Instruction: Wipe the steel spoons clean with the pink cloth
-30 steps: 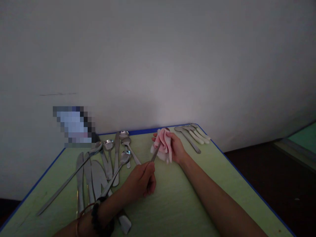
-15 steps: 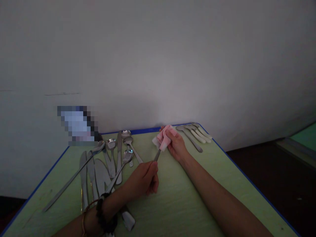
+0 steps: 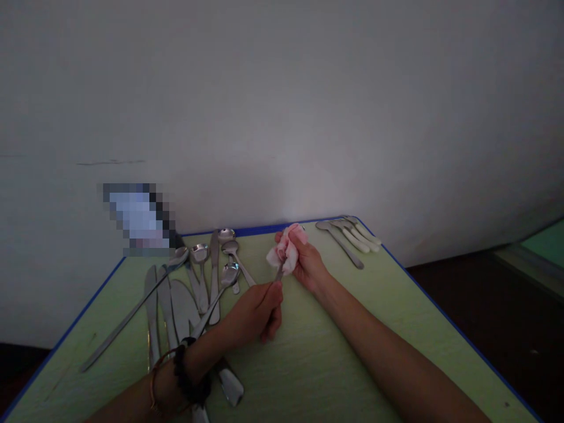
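Low in the middle, my left hand (image 3: 259, 308) is closed around the handle of a metal piece of cutlery (image 3: 279, 273). Its far end disappears into a pink and white cloth (image 3: 288, 249), so I cannot tell its kind. My right hand (image 3: 309, 264) grips the cloth, wrapped around that end. Left of my hands lie several loose utensils: table knives (image 3: 152, 311), a broad-bladed piece (image 3: 183, 302), a small ladle-like spoon (image 3: 200, 252), a long-handled spoon (image 3: 132, 311) and other spoons (image 3: 230, 274). My left forearm hides some of their handles.
The green table (image 3: 317, 364) has a blue edge and stands against a grey wall (image 3: 282, 117). A spoon (image 3: 341, 244) and white-handled cutlery (image 3: 361, 235) lie at the back right. A blurred-out, screen-like object (image 3: 136, 217) leans at the back left.
My right hand and the cloth have moved slightly left and closer to my left hand, leaving less of the metal piece showing. The view has shifted a little.
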Available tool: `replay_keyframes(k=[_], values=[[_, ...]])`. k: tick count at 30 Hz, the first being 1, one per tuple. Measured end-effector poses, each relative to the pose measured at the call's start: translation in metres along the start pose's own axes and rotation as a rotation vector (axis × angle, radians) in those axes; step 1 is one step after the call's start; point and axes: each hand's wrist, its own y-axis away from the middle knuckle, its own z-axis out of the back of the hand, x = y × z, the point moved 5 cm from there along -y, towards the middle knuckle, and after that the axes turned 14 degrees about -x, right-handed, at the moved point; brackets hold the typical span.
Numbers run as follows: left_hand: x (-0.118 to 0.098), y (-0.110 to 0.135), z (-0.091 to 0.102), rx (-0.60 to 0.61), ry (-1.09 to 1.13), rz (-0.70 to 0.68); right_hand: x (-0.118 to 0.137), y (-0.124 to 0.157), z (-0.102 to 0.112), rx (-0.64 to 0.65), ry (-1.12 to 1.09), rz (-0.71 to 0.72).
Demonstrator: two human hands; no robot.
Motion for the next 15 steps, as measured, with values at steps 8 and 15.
replay_keyframes(k=[8, 15], values=[[0.002, 0.001, -0.002, 0.061, -0.002, -0.007, 0.028, -0.011, 0.014, -0.061, 0.104, 0.235], [-0.002, 0.004, -0.002, 0.12, -0.003, -0.043, 0.018, -0.002, 0.005, -0.121, -0.007, 0.192]])
